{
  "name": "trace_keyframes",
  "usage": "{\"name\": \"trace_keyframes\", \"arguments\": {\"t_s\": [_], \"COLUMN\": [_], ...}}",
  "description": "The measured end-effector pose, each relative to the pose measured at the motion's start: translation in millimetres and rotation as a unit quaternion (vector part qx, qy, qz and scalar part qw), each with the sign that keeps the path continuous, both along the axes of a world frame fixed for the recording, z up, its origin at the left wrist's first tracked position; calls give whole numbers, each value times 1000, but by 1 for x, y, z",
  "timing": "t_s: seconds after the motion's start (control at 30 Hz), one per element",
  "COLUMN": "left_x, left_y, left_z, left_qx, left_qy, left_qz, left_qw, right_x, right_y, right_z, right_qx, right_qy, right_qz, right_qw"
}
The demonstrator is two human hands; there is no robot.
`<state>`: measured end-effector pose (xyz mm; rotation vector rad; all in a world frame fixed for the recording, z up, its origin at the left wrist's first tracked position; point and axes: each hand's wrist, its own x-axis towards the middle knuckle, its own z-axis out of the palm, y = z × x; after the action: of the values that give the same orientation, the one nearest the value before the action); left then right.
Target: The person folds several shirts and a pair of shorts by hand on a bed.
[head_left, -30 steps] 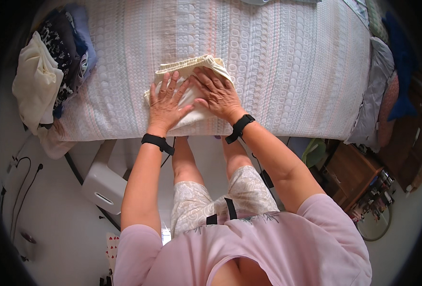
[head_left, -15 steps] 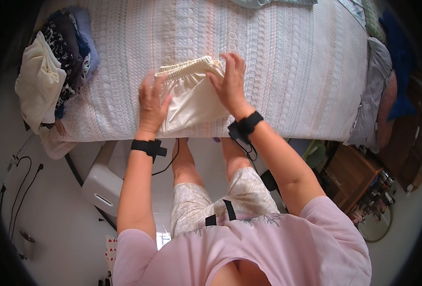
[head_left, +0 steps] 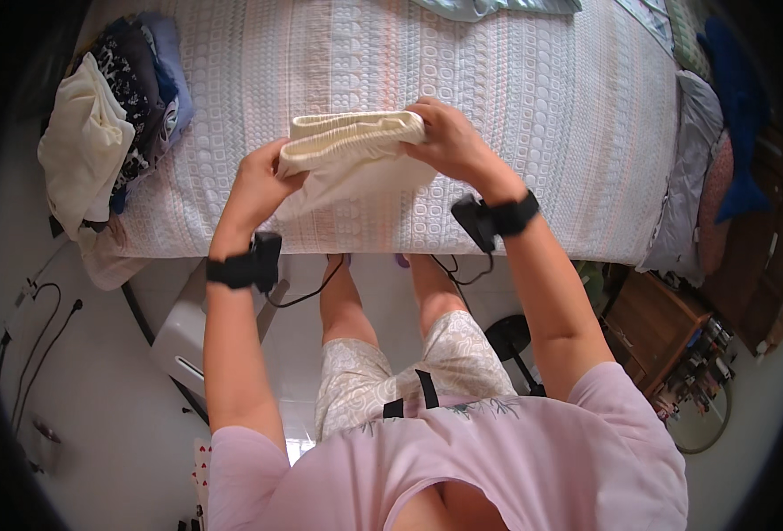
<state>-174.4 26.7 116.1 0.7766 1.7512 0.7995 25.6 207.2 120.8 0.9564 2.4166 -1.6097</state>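
Observation:
Cream elastic-waist shorts [head_left: 356, 177], folded over, hang between my hands just above the near side of the bed. My left hand [head_left: 261, 184] pinches the left end of the gathered waistband, thumb toward me. At the other end of the waistband, my right hand [head_left: 455, 142] has its fingers and thumb closed on the cloth. The waistband layers face up and stand slightly apart. The lower part of the cloth droops toward the bed edge.
A patterned quilt [head_left: 551, 133] covers the bed. At the left lies a pile of dark and blue clothes [head_left: 148, 97] beside cream clothing [head_left: 82, 146]. Grey fabric [head_left: 688, 177] lies at the right edge. A white plastic stool [head_left: 184, 341] and a wooden cabinet [head_left: 652, 323] stand below.
Both hands have closed on the waistband ends and lifted the shorts off the quilt. The waistband has opened out and tilted up.

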Motion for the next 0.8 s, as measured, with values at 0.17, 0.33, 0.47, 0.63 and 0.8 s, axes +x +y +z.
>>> {"name": "trace_keyframes", "arguments": {"t_s": [0.17,0.33,0.47,0.63,0.8], "left_x": [35,74,76,65,52], "left_y": [-24,-72,-76,-65,-64], "left_z": [15,-59,-48,-63,-77], "left_qx": [217,112,98,122,133], "left_qy": [409,396,385,381,301], "left_qz": [-94,-165,-56,-62,-23], "left_qw": [881,896,916,914,944], "right_x": [44,96,91,72,70], "right_y": [-30,-63,-61,-58,-48], "right_z": [18,-56,-45,-60,-75], "right_qx": [364,313,294,325,339], "right_qy": [141,26,31,41,64], "right_qz": [66,164,68,41,17], "right_qw": [918,935,953,944,939]}}
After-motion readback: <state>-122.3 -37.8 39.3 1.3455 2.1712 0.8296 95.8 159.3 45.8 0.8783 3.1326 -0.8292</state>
